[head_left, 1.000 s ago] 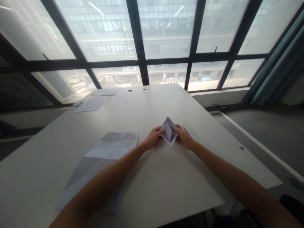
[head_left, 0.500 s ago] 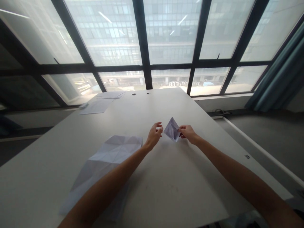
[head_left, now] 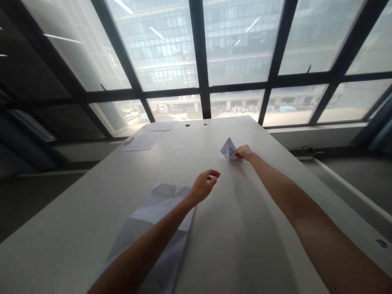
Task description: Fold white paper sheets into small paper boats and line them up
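Note:
A small folded paper boat (head_left: 228, 149) with a pointed peak is pinched at its right side by my right hand (head_left: 243, 152), out over the far part of the white table (head_left: 211, 139). Nearer to me, my left hand (head_left: 206, 184) hovers with loosely curled fingers, a gap between thumb and forefinger, and nothing in it. Below and left of it lies a large creased sheet of paper (head_left: 153, 212), partly covered by my left forearm.
Several flat paper sheets (head_left: 142, 141) lie at the table's far left, with a small blurred object (head_left: 128, 140) at their edge. Two dark spots (head_left: 187, 125) mark the far end. Tall windows (head_left: 239, 45) stand beyond. A dark mark (head_left: 381, 243) sits near the right edge.
My right hand has carried the paper boat farther away across the table. My left hand has drawn back from it, toward me. The view has turned slightly left.

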{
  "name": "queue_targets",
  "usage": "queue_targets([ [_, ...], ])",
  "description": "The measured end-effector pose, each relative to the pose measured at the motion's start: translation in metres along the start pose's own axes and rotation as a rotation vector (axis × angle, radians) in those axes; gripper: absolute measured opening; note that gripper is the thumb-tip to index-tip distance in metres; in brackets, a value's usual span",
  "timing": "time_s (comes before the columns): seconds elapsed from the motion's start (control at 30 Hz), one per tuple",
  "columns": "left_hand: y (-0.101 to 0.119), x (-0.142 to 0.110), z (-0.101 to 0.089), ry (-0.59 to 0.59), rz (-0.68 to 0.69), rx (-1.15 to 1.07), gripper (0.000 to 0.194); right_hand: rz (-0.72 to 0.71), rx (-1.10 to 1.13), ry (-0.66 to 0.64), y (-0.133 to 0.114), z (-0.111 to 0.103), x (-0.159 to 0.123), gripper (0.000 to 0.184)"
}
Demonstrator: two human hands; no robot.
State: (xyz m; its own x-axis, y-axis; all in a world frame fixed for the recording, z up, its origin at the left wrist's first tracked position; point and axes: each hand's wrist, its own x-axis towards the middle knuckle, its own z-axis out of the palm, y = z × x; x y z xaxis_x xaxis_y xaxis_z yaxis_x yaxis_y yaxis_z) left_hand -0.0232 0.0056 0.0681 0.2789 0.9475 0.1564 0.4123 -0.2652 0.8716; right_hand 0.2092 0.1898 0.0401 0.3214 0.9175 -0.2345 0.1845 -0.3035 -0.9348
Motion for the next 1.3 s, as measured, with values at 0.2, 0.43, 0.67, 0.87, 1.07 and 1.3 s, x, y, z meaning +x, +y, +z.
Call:
queue_targets([
  [0.2, -0.006, -0.044, -0.036, -0.046, 0.090, 0.208, 0.020, -0.011, -0.090, 0.026, -0.002, 0.025, 0.031, 0.023],
  [0.43, -0.013, -0.105, -0.094, -0.180, 0.327, 0.477, 0.024, -0.071, -0.148, 0.101, -0.002, 0.017, 0.034, 0.019],
  [0.67, -0.058, -0.135, -0.127, -0.422, 0.333, 0.904, 0.062, -0.223, -0.166, 0.160, 0.000, -0.011, -0.013, 0.009],
  [0.87, -0.083, -0.116, -0.091, -0.375, 0.236, 0.986, 0.072, -0.399, -0.217, 0.017, 0.019, 0.003, -0.104, 0.011],
  [1.07, -0.091, -0.098, -0.071, -0.145, 0.208, 0.999, 0.066, -0.537, -0.433, -0.371, 0.053, 0.055, -0.207, 0.014],
  [1.3, -0.081, -0.099, -0.069, 0.006, 0.264, 0.941, 0.053, -0.483, -0.176, -0.333, 0.067, 0.091, -0.236, 0.026],
])
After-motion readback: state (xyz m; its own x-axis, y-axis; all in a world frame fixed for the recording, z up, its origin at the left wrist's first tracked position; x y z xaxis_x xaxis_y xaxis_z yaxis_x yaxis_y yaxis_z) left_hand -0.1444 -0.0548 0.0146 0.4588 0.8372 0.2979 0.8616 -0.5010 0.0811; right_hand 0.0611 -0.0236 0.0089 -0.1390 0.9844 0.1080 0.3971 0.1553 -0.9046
